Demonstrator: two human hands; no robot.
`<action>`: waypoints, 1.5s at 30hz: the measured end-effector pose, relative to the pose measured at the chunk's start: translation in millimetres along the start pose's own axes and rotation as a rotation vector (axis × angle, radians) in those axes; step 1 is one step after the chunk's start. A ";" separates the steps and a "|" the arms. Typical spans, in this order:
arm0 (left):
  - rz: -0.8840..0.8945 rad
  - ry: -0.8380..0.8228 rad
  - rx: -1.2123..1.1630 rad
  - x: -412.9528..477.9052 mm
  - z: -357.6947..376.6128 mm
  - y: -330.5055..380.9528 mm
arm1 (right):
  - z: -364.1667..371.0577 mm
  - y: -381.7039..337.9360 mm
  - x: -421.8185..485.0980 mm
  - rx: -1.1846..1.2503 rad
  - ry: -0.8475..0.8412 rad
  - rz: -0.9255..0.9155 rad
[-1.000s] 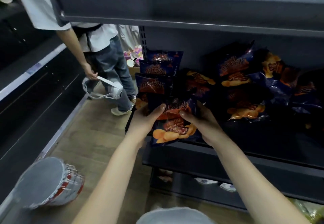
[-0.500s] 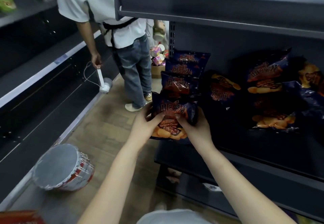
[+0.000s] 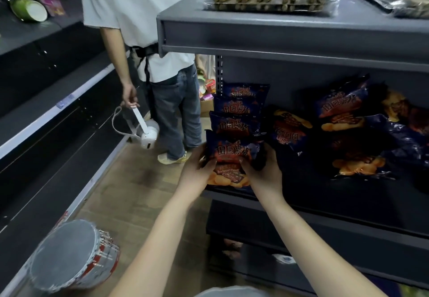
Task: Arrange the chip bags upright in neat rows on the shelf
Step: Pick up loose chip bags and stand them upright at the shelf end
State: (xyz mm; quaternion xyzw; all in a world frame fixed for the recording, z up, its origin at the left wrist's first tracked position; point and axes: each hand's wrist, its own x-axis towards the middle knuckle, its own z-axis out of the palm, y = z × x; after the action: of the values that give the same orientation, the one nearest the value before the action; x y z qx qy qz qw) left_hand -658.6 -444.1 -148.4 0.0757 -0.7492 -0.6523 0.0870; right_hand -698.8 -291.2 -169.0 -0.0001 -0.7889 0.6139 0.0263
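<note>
Chip bag (image 3: 232, 155): upright at the left front edge of the shelf (image 3: 325, 206); I see it clasped between both hands.
Left hand (image 3: 197, 173): curled round the bag's left edge, thumb pressed on its front.
Right hand (image 3: 264, 176): wrapped round the bag's right edge, thumb on the front too.
Row behind (image 3: 239, 108): three matching bags standing upright, one behind another, directly behind the held one.
Loose bags (image 3: 343, 115): tumbled in a heap to the right on the same shelf, apart from the row.
Bystander (image 3: 144, 29): standing in the aisle to my left, back turned.
</note>
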 end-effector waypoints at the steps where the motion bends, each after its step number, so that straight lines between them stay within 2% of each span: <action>1: -0.003 0.005 0.004 1.9 0.5 -2.0 | 2.3 0.2 -0.5 -0.001 0.021 -0.001; 8: -0.045 0.023 0.077 10.6 0.7 -17.0 | 18.4 6.9 -7.0 -0.014 0.148 0.010; 25: 0.023 0.035 0.184 25.9 9.8 -36.0 | 33.9 6.4 -7.1 -0.051 0.257 0.076; 31: 0.014 0.103 0.167 20.9 12.8 -35.4 | 29.5 8.1 -8.7 -0.035 0.242 0.041; 35: 0.018 0.184 0.133 18.3 12.8 -29.0 | 9.3 10.7 -3.2 0.107 0.256 0.020; 37: 0.053 0.252 0.114 18.8 14.8 -20.9 | -6.5 8.9 7.1 0.181 0.299 0.013; 40: 0.203 0.344 0.093 18.3 25.9 -0.3 | -34.3 8.7 26.7 0.180 0.341 -0.016; 42: 0.295 0.354 0.072 17.9 42.1 15.2 | -53.3 9.5 38.6 0.089 0.338 -0.029; 45: 0.386 0.221 -0.089 12.5 75.6 36.6 | -76.9 11.3 55.9 -0.195 0.249 -0.113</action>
State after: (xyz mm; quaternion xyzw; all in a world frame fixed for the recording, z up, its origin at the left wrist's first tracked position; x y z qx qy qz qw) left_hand -688.1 -369.0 -121.9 -0.0018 -0.7061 -0.6437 0.2950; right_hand -751.7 -212.1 -158.8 -0.0341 -0.8342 0.5272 0.1583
